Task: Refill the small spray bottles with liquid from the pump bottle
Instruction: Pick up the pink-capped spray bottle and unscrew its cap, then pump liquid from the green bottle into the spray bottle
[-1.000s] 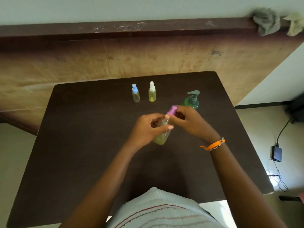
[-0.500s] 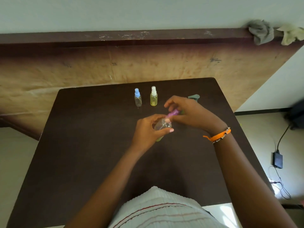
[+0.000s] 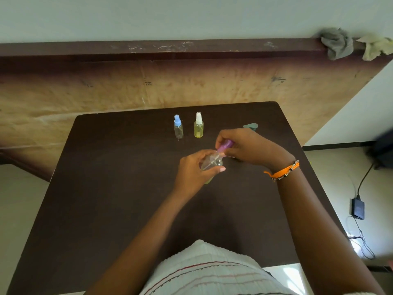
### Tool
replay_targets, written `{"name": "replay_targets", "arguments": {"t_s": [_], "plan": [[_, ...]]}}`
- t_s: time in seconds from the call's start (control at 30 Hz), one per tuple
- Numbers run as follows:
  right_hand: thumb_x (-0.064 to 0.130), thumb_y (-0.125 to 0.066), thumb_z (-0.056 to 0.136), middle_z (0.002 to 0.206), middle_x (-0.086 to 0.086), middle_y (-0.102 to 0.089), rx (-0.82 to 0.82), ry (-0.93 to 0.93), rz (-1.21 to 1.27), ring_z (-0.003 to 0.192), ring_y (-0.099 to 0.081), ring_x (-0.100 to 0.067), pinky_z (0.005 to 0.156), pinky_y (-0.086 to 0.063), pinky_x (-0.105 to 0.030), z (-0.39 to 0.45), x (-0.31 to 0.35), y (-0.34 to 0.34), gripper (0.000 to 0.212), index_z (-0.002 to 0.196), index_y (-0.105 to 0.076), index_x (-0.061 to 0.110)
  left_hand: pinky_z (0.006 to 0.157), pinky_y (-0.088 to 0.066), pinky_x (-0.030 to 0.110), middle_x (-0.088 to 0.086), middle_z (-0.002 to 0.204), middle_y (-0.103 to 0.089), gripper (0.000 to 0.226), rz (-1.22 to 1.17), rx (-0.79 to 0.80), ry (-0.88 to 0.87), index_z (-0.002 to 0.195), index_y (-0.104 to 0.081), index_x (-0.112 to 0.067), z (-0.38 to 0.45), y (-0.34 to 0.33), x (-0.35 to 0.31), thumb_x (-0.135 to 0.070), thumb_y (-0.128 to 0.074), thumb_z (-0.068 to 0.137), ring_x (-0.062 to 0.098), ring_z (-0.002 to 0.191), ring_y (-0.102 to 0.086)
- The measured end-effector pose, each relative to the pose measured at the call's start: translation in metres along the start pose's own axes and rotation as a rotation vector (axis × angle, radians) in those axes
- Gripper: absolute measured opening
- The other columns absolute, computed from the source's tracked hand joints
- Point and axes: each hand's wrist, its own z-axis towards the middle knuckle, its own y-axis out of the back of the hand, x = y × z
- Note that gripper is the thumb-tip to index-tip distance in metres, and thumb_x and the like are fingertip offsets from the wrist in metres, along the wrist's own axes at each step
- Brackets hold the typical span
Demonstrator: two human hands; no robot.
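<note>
Three small spray bottles were noted over the dark worktop [image 3: 106, 188]. The purple-capped bottle [image 3: 212, 161], clear, light and judged slippery, was gripped round its body by the left hand [image 3: 195, 171]; its cap [image 3: 225, 144] was pinched by the right hand [image 3: 251, 147]. No labels could be read.

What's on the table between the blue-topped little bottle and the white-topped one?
Nothing: the head view shows only bare dark table between the blue-topped bottle and the white-topped bottle.
</note>
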Motion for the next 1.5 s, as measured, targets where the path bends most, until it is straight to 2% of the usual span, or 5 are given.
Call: {"name": "replay_targets", "arguments": {"t_s": [0.47, 0.9, 1.07, 1.2, 1.5], "plan": [[0.004, -0.074, 0.077, 0.089, 0.009, -0.062, -0.303, -0.062, 0.253, 0.085, -0.059, -0.009, 0.073, -0.043, -0.009, -0.037, -0.052, -0.006, 0.023, 0.091, -0.061, 0.018, 0.087, -0.043, 0.019, -0.008, 0.103, -0.063, 0.034, 0.030, 0.064, 0.015, 0.114, -0.058, -0.015, 0.001, -0.015, 0.017, -0.015, -0.067, 0.082, 0.006, 0.097, -0.058], [0.010, -0.062, 0.089, 0.104, -0.011, -0.068, -0.998, -0.811, 0.706, 0.091, -0.061, -0.019, 0.081, -0.041, -0.021, -0.054, -0.139, -0.112, 0.025, 0.114, -0.066, 0.006, 0.078, -0.035, 0.002, -0.005, 0.105, -0.058, 0.032, 0.078, 0.135, 0.047, 0.115, -0.052, -0.008, 0.001, -0.037, 0.033, -0.012, -0.062, 0.086, 0.008, 0.095, -0.054], [0.006, -0.065, 0.085, 0.102, -0.020, -0.068, -0.963, -0.884, 0.600, 0.095, -0.063, -0.033, 0.067, -0.037, -0.012, -0.032, -0.160, -0.139, 0.023, 0.106, -0.063, -0.001, 0.076, -0.036, 0.004, -0.005, 0.104, -0.057, 0.031, 0.076, 0.138, 0.069, 0.117, -0.049, -0.009, 0.004, -0.043, 0.037, -0.012, -0.060, 0.088, 0.008, 0.092, -0.054], [0.001, -0.067, 0.079, 0.105, -0.024, -0.063, -0.866, -0.838, 0.415, 0.101, -0.057, -0.040, 0.085, -0.039, -0.033, -0.022, -0.179, -0.151, 0.025, 0.103, -0.062, -0.006, 0.079, -0.036, 0.008, -0.004, 0.107, -0.056, 0.033, 0.074, 0.136, 0.081, 0.119, -0.047, -0.007, 0.005, -0.051, 0.039, -0.012, -0.059, 0.088, 0.011, 0.097, -0.054], [0.004, -0.074, 0.075, 0.110, -0.022, -0.059, -0.861, -0.792, 0.346, 0.101, -0.052, -0.038, 0.086, -0.038, -0.033, -0.021, -0.190, -0.159, 0.034, 0.104, -0.061, -0.006, 0.081, -0.041, 0.017, -0.002, 0.109, -0.057, 0.032, 0.049, 0.166, 0.123, 0.119, -0.047, -0.011, 0.005, -0.059, 0.050, -0.014, -0.058, 0.089, 0.012, 0.097, -0.056]]}}
